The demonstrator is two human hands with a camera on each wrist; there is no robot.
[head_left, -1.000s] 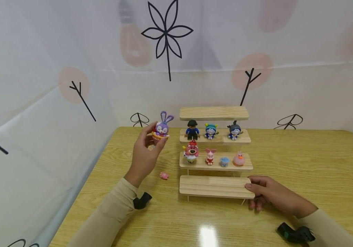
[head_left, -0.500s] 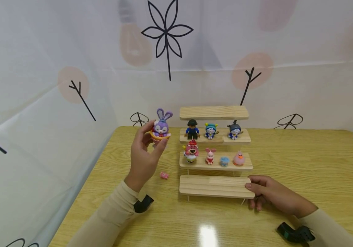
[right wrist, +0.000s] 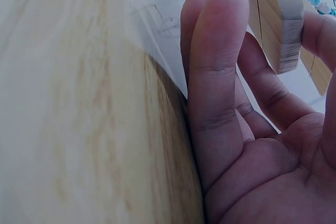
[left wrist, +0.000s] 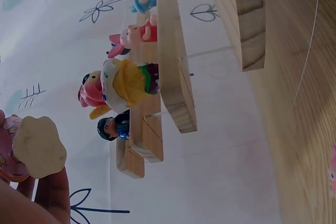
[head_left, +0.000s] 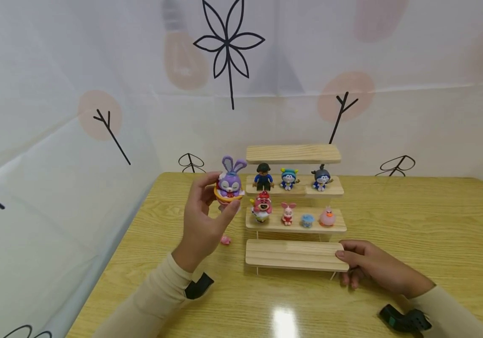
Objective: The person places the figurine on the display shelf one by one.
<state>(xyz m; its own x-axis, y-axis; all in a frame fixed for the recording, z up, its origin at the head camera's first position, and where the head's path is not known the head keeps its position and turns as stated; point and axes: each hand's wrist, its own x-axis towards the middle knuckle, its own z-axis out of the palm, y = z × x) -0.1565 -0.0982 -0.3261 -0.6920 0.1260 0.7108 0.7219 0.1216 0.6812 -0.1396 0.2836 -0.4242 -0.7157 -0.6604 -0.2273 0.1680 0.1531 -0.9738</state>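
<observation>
Purple covers the rabbit (head_left: pixel 230 184), a small glossy figure with two tall looped ears, a pale muzzle and eyes that look closed. It sits in a cup with an orange-yellow rim, and the left wrist view shows the cup's pink side with yellow stars and, below, a pale cream base with a wavy edge. The rabbit is upright, lifted off the table, just left of the stand (head_left: pixel 292 253). The person's left hand (head_left: pixel 203 223) is clamped on it, thumb in front and fingers curled round the far side. The right hand (head_left: pixel 374 264) grips the right end of the stand's lowest shelf, thumb on top. The stand is light wood on clear supports, with four shelves in steps. On the second shelf from the bottom stand a pink bear (head_left: pixel 261 206), a piglet (head_left: pixel 287 215), a little blue figure (head_left: pixel 307 220) and a pink bird (head_left: pixel 327 217); above them are three dark-and-blue figures (head_left: pixel 289 179). A pink toy (head_left: pixel 226 240) lies on the wooden table (head_left: pixel 414 216), partly hidden by the left hand.
</observation>
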